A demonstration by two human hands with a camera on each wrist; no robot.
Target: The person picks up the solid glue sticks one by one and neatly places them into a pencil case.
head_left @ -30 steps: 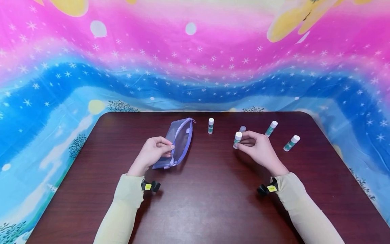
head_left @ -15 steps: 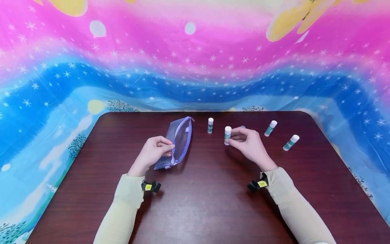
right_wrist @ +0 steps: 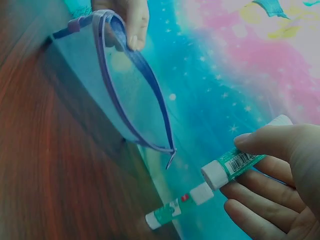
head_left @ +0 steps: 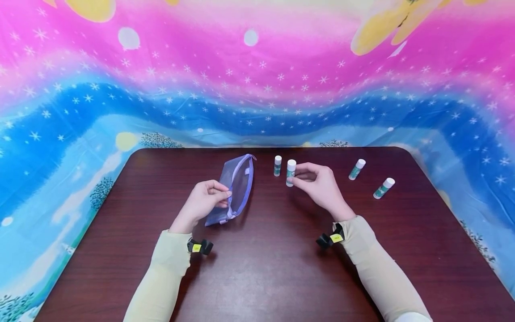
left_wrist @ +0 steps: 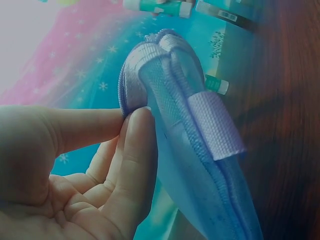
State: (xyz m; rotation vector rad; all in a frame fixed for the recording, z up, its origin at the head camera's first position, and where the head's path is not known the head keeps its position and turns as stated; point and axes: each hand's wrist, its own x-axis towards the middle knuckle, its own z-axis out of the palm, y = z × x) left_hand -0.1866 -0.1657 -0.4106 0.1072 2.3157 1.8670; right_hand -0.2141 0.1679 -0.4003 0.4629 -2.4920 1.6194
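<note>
My left hand [head_left: 207, 200] pinches the edge of a purple mesh zipper pouch [head_left: 224, 179], and its mouth gapes toward the right. In the left wrist view, thumb and forefinger grip the zipper edge of the pouch [left_wrist: 200, 165]. Between thumb and fingers, my right hand [head_left: 318, 185] holds a glue stick [head_left: 291, 173] with a green label and white cap, upright above the table. Just left of it another glue stick [head_left: 277, 166] stands on the table, also seen in the right wrist view beyond the held glue stick [right_wrist: 237, 165].
Two more glue sticks [head_left: 356, 170] [head_left: 384, 188] are on the table's right side. A clear tube with a barcode [left_wrist: 225, 15] shows at the top of the left wrist view. A printed pink and blue cloth [head_left: 257, 103] hangs behind the brown table [head_left: 257, 277].
My right hand has carried the glue stick left and away from me, close to the standing one. The left hand keeps its pinch on the pouch, which has barely shifted.
</note>
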